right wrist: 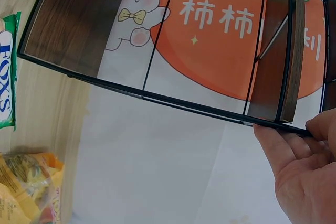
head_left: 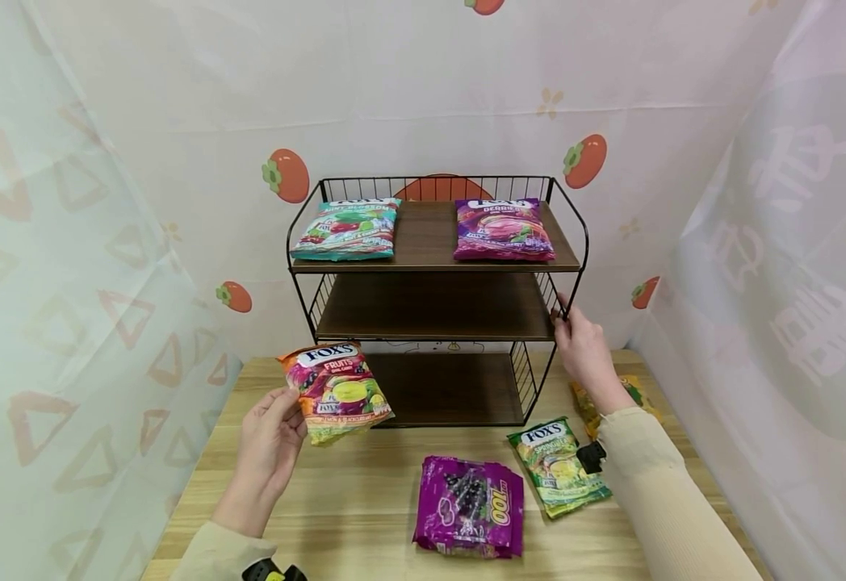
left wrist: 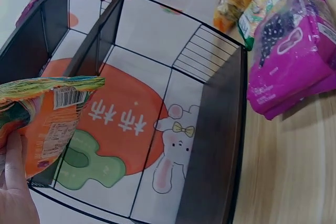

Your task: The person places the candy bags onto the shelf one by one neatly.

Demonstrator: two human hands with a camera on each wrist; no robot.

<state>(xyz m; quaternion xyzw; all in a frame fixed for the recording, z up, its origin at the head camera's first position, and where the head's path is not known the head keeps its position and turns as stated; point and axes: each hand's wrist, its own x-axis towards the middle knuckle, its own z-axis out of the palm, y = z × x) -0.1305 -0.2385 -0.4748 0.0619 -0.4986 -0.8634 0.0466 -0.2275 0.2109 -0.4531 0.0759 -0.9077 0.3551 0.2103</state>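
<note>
My left hand (head_left: 272, 440) pinches the left edge of an orange Fox's Fruits candy bag (head_left: 339, 387), held up before the lower left of a three-tier wire-framed shelf rack (head_left: 433, 307). In the left wrist view, the back of this candy bag (left wrist: 55, 124) shows its barcode. My right hand (head_left: 584, 347) holds the rack's right side frame at the middle board; in the right wrist view, the thumb and fingers of that hand (right wrist: 307, 166) pinch the black wire. On the top board lie a teal Fox's candy bag (head_left: 349, 231) at left and a purple Fox's Berries bag (head_left: 504, 231) at right.
On the wooden table (head_left: 343, 508) lie a purple candy bag marked 100 (head_left: 469, 507), a green Fox's bag (head_left: 557, 466) and a yellow-orange bag (head_left: 634, 389) partly behind my right forearm. Printed white sheets (head_left: 423, 73) stand behind and at both sides.
</note>
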